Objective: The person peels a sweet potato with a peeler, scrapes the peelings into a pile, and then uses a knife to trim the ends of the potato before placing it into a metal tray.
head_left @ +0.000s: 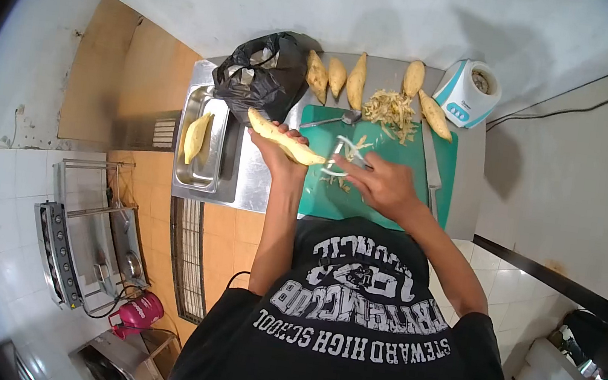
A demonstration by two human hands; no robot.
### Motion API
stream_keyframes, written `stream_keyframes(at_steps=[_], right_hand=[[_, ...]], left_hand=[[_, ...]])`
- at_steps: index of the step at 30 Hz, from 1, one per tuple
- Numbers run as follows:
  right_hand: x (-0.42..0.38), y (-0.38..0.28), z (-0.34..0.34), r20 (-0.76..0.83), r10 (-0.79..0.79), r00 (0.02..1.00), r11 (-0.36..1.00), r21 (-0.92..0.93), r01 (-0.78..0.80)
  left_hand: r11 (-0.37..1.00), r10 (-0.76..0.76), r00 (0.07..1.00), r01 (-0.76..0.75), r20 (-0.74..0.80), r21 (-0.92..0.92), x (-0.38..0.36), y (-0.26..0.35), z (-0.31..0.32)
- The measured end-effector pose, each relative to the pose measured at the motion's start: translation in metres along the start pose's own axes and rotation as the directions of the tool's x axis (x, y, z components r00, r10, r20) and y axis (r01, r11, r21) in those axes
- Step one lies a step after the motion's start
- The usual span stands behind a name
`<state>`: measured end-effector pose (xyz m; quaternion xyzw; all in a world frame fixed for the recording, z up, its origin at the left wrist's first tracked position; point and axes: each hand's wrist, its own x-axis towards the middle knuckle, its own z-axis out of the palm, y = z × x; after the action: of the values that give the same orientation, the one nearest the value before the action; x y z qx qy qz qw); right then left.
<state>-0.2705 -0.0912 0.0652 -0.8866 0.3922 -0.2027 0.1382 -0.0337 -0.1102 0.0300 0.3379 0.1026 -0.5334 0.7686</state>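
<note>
Yellow and slender, a sweet potato (269,130) was held in the closed left hand (282,152), reaching over the left edge of the green board (397,194). The right hand (385,189) gripped a white peeler (337,151) beside its right tip. Peelings (390,109) lay heaped at the board's far side, left of a knife (430,160).

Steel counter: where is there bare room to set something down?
Bare steel counter shows between the metal tray and the left forearm, and in a narrow strip between the green board and the counter's right edge. The back is crowded: black bag, tubers, peel heap, white-and-blue appliance.
</note>
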Motion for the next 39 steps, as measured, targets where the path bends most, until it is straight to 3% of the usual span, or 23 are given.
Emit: stream_keyframes(at_steps=[2, 5, 6, 7, 9, 12, 14, 15, 17, 18, 19, 20, 23, 24, 27, 29, 31, 32, 33, 36, 39], right_hand=[[0.005, -0.01, 0.0, 0.015, -0.078, 0.997, 0.997, 0.011, 0.078], [-0.009, 0.027, 0.019, -0.021, -0.02, 1.0, 0.997, 0.074, 0.022], [-0.007, 0.021, 0.012, -0.009, -0.02, 1.0, 0.997, 0.079, 0.021], [0.002, 0.009, -0.003, 0.034, 0.04, 0.999, 0.993, 0.112, -0.044], [0.016, -0.007, -0.009, 0.067, 0.103, 0.992, 0.984, 0.138, -0.112], [0.025, -0.013, -0.006, 0.045, 0.029, 0.999, 0.982, 0.184, -0.036], [0.008, -0.007, 0.006, 0.183, 0.045, 0.982, 0.984, 0.163, -0.076], [0.007, 0.001, 0.006, 0.183, 0.031, 0.983, 0.985, 0.161, -0.061], [-0.008, 0.007, 0.01, 0.199, 0.114, 0.973, 0.971, 0.185, -0.152], [0.0, 0.002, 0.005, 0.201, 0.113, 0.973, 0.971, 0.185, -0.151], [0.014, -0.008, -0.004, 0.11, 0.074, 0.991, 0.976, 0.194, -0.095], [0.019, -0.014, -0.009, 0.018, 0.036, 0.999, 0.978, 0.203, -0.039], [0.007, -0.001, 0.01, 0.117, 0.044, 0.992, 0.983, 0.173, -0.064], [0.011, 0.002, 0.005, 0.111, 0.031, 0.993, 0.984, 0.17, -0.05], [0.01, -0.006, -0.004, 0.079, 0.072, 0.994, 0.972, 0.216, -0.087], [0.016, -0.016, -0.004, 0.027, -0.041, 0.999, 0.987, 0.155, 0.036], [-0.003, 0.004, 0.002, 0.068, -0.028, 0.997, 0.992, 0.122, 0.019], [-0.001, 0.016, 0.003, 0.126, -0.026, 0.992, 0.996, 0.093, 0.014], [0.007, 0.014, -0.004, 0.118, -0.031, 0.993, 0.995, 0.094, 0.02], [0.03, -0.002, -0.02, 0.106, 0.137, 0.985, 0.971, 0.183, -0.154], [0.032, -0.015, -0.01, 0.002, 0.043, 0.999, 0.966, 0.257, -0.042]], left_hand=[[0.996, -0.067, 0.997, 0.068, 0.035, -0.051, -0.003, 0.002, -0.004], [0.987, -0.069, 0.978, 0.096, 0.199, -0.13, -0.002, 0.012, -0.004], [0.999, 0.027, 0.989, -0.032, 0.148, 0.031, -0.002, 0.01, -0.002], [0.997, 0.005, 0.996, -0.012, 0.089, 0.081, 0.0, 0.007, -0.004], [0.962, 0.124, 0.991, -0.133, 0.053, 0.238, -0.021, -0.003, 0.024], [0.964, 0.132, 0.981, -0.16, 0.139, 0.212, -0.012, -0.006, 0.014], [0.952, 0.175, 0.971, -0.209, 0.165, 0.222, -0.012, -0.001, 0.008], [0.939, 0.218, 0.958, -0.258, 0.188, 0.227, -0.013, 0.002, 0.012], [0.946, 0.22, 0.971, -0.236, 0.094, 0.221, -0.019, 0.004, 0.015], [0.952, 0.204, 0.965, -0.235, 0.167, 0.194, -0.017, 0.002, 0.015], [0.959, 0.185, 0.952, -0.229, 0.242, 0.169, -0.017, 0.0, 0.017], [0.971, 0.148, 0.965, -0.183, 0.219, 0.153, -0.019, -0.002, 0.019], [0.937, 0.199, 0.937, -0.268, 0.287, 0.223, -0.014, -0.004, 0.014], [0.953, 0.193, 0.962, -0.231, 0.192, 0.197, -0.016, -0.002, 0.017], [0.971, 0.145, 0.959, -0.185, 0.243, 0.15, -0.017, -0.003, 0.017], [0.976, 0.101, 0.952, -0.151, 0.29, 0.155, -0.011, -0.005, 0.011], [0.943, 0.189, 0.915, -0.27, 0.356, 0.195, -0.004, -0.002, 0.009], [0.965, 0.196, 0.943, -0.235, 0.267, 0.121, -0.008, 0.002, 0.015], [0.938, 0.253, 0.924, -0.307, 0.285, 0.159, -0.003, 0.003, 0.011], [0.884, 0.295, 0.911, -0.374, 0.287, 0.279, -0.008, -0.01, 0.015], [0.859, 0.321, 0.889, -0.419, 0.328, 0.294, -0.008, -0.015, 0.019]])
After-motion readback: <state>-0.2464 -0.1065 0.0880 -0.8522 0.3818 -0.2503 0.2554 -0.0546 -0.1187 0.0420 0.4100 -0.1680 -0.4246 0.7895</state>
